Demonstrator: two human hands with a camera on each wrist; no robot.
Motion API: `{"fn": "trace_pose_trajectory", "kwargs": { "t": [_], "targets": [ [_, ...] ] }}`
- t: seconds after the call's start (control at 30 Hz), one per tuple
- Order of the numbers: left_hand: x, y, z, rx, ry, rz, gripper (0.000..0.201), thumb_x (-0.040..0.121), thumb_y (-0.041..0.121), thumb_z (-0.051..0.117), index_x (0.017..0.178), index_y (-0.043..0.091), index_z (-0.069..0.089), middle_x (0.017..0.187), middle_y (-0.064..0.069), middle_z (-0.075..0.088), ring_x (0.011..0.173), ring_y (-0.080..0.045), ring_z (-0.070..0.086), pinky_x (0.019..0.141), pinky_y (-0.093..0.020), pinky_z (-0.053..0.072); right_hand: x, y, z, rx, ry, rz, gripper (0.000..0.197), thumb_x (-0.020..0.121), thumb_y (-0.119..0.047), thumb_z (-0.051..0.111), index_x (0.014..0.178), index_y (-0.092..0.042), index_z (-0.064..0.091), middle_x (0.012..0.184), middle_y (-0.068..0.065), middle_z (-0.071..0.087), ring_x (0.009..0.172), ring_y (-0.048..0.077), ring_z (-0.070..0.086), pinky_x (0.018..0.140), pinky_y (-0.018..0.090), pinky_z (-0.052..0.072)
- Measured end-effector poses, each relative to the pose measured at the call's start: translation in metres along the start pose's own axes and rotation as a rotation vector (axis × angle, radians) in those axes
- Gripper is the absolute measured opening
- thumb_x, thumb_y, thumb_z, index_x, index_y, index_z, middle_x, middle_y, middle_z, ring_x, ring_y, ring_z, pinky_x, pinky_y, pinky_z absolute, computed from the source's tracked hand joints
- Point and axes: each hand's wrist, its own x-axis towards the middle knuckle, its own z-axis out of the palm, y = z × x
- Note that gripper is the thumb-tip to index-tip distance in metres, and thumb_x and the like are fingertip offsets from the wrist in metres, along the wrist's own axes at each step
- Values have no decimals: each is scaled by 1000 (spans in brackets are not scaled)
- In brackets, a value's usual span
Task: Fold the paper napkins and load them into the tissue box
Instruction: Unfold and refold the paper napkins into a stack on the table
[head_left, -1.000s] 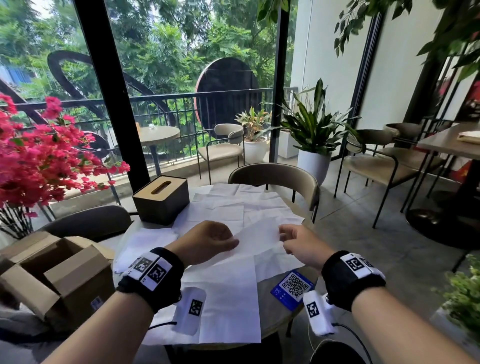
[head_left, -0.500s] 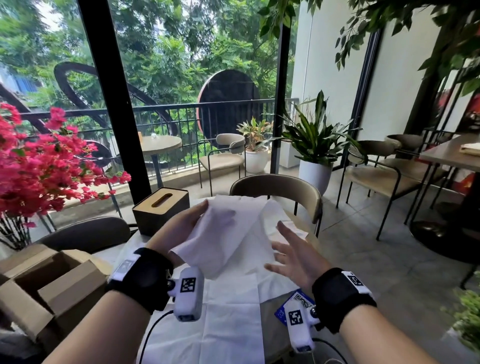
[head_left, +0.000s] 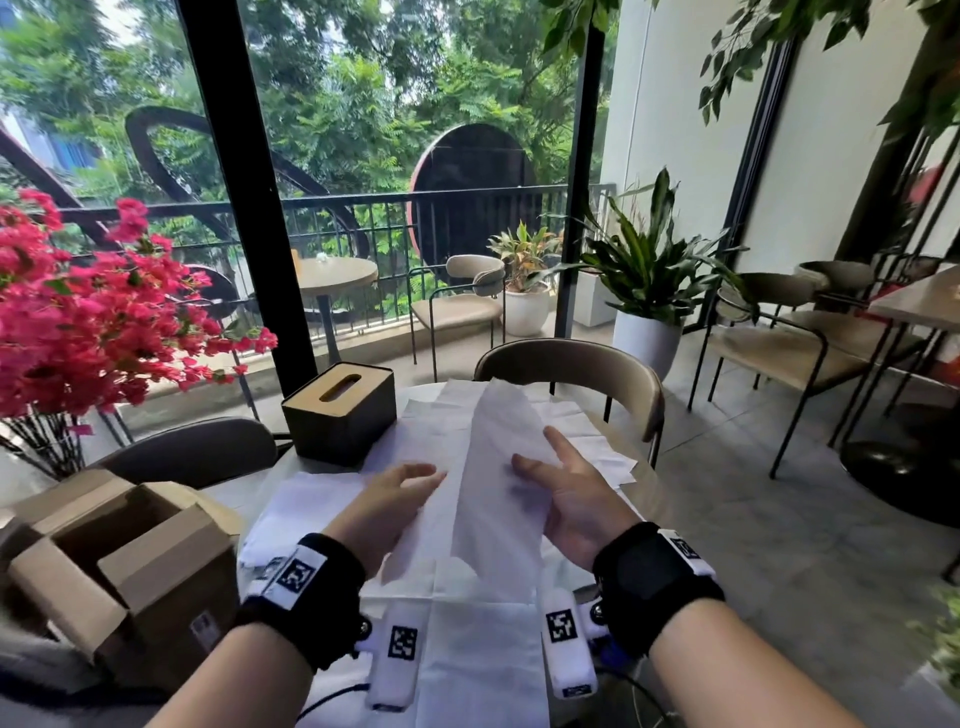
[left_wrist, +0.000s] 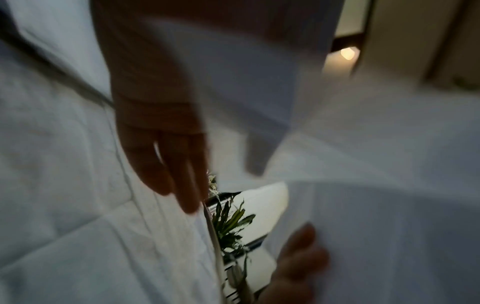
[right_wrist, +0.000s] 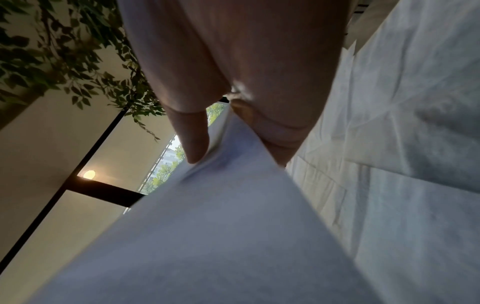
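A white paper napkin (head_left: 493, 478) is held upright above the table between my two hands. My right hand (head_left: 545, 467) pinches its right edge; the right wrist view shows the napkin (right_wrist: 207, 226) caught between thumb and fingers (right_wrist: 192, 144). My left hand (head_left: 410, 483) lies against the napkin's left edge with straight fingers (left_wrist: 168, 164), blurred in the left wrist view, where the sheet (left_wrist: 233, 82) covers the thumb. The dark tissue box (head_left: 337, 415) with a slotted wooden lid stands at the table's far left. Several unfolded napkins (head_left: 483, 639) are spread flat under my hands.
An open cardboard box (head_left: 130, 561) sits at the left of the table. A tan chair (head_left: 571, 364) stands behind the table and a dark chair (head_left: 192, 447) at the left. Red flowers (head_left: 93, 322) reach in from the left.
One napkin came up off the table: the left hand raised it, then the right hand took hold of its right edge. It has come down between both hands.
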Motion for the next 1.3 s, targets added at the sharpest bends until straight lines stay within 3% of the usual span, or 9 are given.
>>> {"fn": "trace_pose_trajectory", "kwargs": {
  "t": [0.1,0.2,0.43,0.53,0.63,0.77,0.93,1.1,1.3],
  "targets": [
    [1,-4,13,154,56,140,41,77,27,80,115,14,72,105,-6,78,91,-21,73,83,-43,58,-2,5,3,-95,66,8,88,89,-4,75,159,-29,27,125,14,72,110,28,72,102,49,54],
    [-7,0,23,220,-30,207,42,77,38,73,97,1,76,89,-6,73,83,-17,60,72,-43,50,-1,11,5,-166,68,6,93,89,-3,76,160,-30,24,131,16,67,112,31,71,102,51,54],
    [-13,3,21,-266,-227,-103,77,99,72,34,132,12,69,133,-15,69,129,-33,62,116,-52,39,3,10,6,-285,48,-73,89,87,-3,78,158,-27,31,135,3,62,119,24,67,102,44,54],
    [-16,5,23,-192,-156,-56,61,92,60,64,119,7,72,117,-14,73,106,-33,71,94,-40,57,2,8,4,-373,22,-105,84,87,-2,77,156,-26,36,117,-17,59,111,10,68,98,35,57],
    [-18,4,26,-174,-87,40,32,97,24,67,113,-4,72,102,-18,71,85,-24,67,71,-28,57,0,6,0,-427,31,-106,80,89,-3,76,153,-30,36,107,-11,59,82,-14,66,73,15,56],
    [-23,11,25,-201,-49,134,23,99,14,64,112,-3,73,101,-18,76,79,-19,73,66,-25,59,-4,3,-5,-495,114,-60,77,89,-29,79,154,-27,38,108,18,72,86,17,71,64,32,54],
    [-25,22,22,-273,-21,208,30,101,23,63,123,5,69,112,-19,76,96,-27,74,74,-34,61,-13,-3,-6,-372,24,70,78,89,-52,72,154,-41,31,126,1,70,109,27,70,82,39,58],
    [-19,25,24,-276,189,193,40,96,26,70,135,27,58,112,-14,75,100,-27,76,88,-47,62,-11,-3,2,-271,-52,-7,87,85,-36,79,156,-40,29,125,2,74,114,26,71,104,48,53],
    [-18,18,16,-84,144,249,51,92,21,76,139,25,58,98,-25,75,91,-30,75,89,-54,60,-5,-7,1,-322,-28,-102,72,89,-8,77,151,-28,46,104,20,73,95,26,74,86,37,59]
  ]
}}
